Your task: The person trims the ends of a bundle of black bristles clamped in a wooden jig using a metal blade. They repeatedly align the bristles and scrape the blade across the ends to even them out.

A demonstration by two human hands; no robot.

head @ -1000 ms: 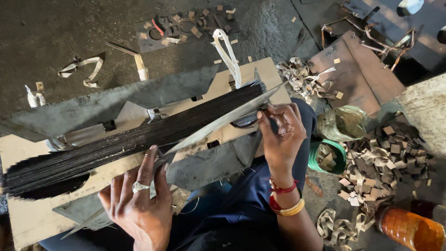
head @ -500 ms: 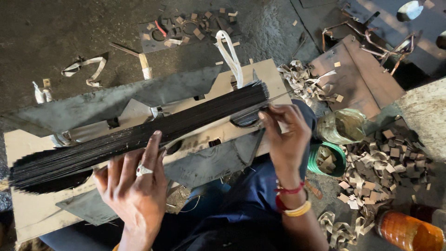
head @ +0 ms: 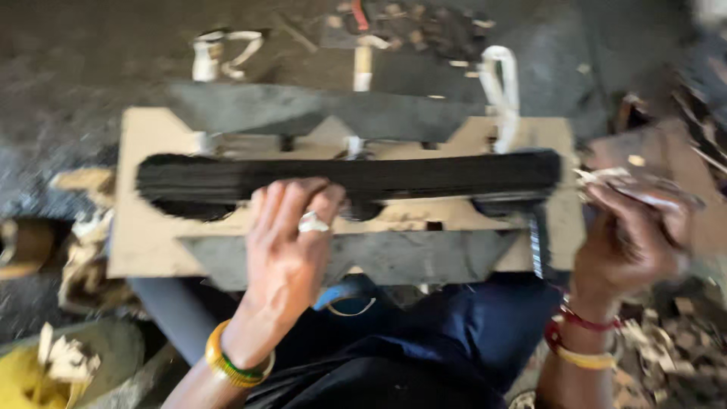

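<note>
We pinned the black bundle (head: 348,178) flat across the lap board (head: 144,235) with our left hand (head: 291,242) spread open, while our right hand (head: 632,235), blurred, curled shut around pale scraps (head: 644,193).

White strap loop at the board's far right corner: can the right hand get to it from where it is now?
Probably yes. The right hand sits at the board's right end, the white strap loop just beyond the black bundle, nothing between. The hand is blurred and seems to hold something pale.
</note>
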